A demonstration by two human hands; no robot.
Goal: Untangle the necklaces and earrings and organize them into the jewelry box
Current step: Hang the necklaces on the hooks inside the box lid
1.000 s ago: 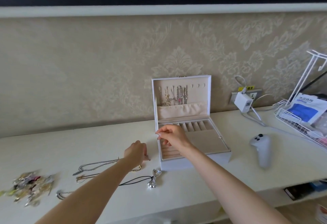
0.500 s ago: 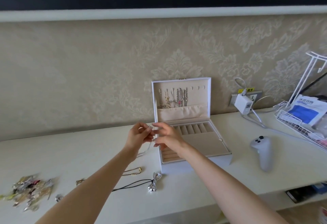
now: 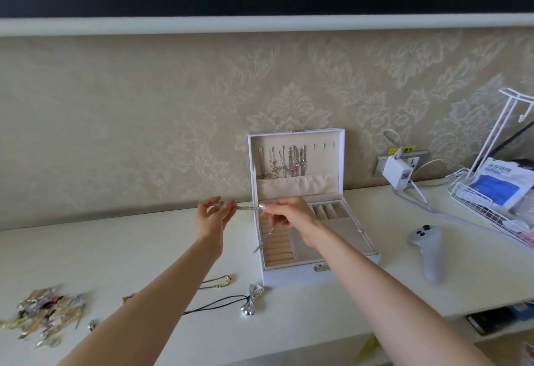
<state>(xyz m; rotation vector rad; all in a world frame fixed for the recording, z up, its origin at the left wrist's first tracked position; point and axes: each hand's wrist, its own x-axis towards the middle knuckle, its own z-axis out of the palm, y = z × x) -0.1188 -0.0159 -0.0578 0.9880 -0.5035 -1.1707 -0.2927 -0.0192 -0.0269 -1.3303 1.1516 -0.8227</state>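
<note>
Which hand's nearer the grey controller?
Right. Both pinch the silver necklace; right hand over the jewelry box, left of the grey controller; left hand further left, past the box.

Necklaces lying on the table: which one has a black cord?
The one with the silver bow pendant, before the jewelry box; the gold chain beside it has none.

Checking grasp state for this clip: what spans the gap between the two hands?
A silver chain stretches between the left hand and the right hand, both pinching it, with its loose end dangling below the right hand. The head view shows this.
</note>
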